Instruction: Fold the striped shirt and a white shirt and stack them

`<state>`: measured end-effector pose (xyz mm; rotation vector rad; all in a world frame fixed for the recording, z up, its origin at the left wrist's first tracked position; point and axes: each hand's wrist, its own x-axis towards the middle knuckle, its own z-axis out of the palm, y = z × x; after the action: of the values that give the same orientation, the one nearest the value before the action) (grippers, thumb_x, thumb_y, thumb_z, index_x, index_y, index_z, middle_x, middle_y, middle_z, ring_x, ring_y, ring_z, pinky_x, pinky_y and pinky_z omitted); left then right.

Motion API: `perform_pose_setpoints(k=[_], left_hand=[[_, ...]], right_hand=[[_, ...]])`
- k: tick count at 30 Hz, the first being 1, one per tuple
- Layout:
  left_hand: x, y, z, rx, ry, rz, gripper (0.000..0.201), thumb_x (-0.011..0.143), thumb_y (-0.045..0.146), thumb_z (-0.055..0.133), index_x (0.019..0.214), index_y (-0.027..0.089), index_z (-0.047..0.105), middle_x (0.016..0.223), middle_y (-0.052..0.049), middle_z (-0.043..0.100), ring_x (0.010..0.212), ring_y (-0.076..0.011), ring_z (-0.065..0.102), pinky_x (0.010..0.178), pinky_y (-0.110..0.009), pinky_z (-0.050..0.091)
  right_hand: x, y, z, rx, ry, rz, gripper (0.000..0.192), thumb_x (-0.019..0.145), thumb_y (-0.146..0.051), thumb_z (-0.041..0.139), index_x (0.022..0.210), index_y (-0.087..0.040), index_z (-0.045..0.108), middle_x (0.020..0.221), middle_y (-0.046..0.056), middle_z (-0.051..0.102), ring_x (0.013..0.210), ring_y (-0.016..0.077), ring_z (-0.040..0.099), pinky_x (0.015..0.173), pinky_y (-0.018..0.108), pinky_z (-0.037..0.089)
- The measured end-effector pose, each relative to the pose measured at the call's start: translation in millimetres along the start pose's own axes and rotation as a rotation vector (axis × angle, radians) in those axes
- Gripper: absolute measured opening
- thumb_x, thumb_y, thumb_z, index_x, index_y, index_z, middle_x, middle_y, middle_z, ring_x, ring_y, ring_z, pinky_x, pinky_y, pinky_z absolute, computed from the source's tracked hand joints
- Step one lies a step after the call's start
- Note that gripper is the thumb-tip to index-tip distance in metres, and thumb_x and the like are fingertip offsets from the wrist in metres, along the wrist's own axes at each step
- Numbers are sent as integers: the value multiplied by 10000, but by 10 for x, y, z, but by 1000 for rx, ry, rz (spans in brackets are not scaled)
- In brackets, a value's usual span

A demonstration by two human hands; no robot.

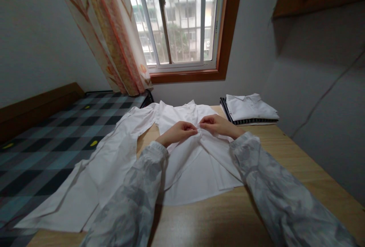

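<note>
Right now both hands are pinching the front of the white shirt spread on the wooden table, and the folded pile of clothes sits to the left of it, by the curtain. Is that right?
Not quite. The head view shows the left hand and right hand pinching the front of the white shirt on the wooden table, but the folded pile sits to the right of it, away from the curtain.

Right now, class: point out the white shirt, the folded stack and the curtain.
white shirt (196,178): head view, lower front panel.
folded stack (249,108): head view, top white garment.
curtain (114,37): head view, middle of the patterned cloth.
</note>
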<state>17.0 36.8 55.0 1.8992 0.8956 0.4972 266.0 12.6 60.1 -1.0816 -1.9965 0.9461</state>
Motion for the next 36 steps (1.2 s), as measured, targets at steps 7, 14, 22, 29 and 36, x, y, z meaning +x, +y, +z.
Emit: perform_pose_setpoints(k=[7,14,22,29,36], left_hand=[[40,-7,-7,31,58,18,376,840,528,735,786,157,730,672,15,566,614,-119,458,591,-263,314],[42,61,13,-73,131,-22,353,800,499,712,806,148,753,704,1,624,669,-137,513,658,-275,373],[-59,175,74,-143,212,-93,349,782,466,734,860,132,795,686,15,603,647,-123,456,622,-271,323],[0,92,82,-141,196,-75,402,822,510,731,914,129,819,731,-8,652,679,-134,506,642,-274,355],[94,-40,98,-117,161,73,463,781,577,820,907,131,814,851,-61,749,778,-167,604,747,-293,439]], right_hand=[[-6,-62,24,-88,126,-131,220,918,-406,771,937,-201,848,907,48,795,771,166,641,701,293,461],[-28,-91,50,-224,153,-267,196,944,-392,784,950,-209,854,837,36,742,774,167,608,707,296,427],[-72,-155,59,-256,100,-236,267,991,-416,700,928,-208,855,831,47,757,736,167,605,680,286,429],[-47,-67,92,-173,111,-165,180,929,-370,747,967,-202,801,960,56,802,781,170,677,671,266,486],[-19,35,53,-243,152,-195,257,932,-448,801,958,-194,767,1030,72,778,814,169,689,732,286,519]])
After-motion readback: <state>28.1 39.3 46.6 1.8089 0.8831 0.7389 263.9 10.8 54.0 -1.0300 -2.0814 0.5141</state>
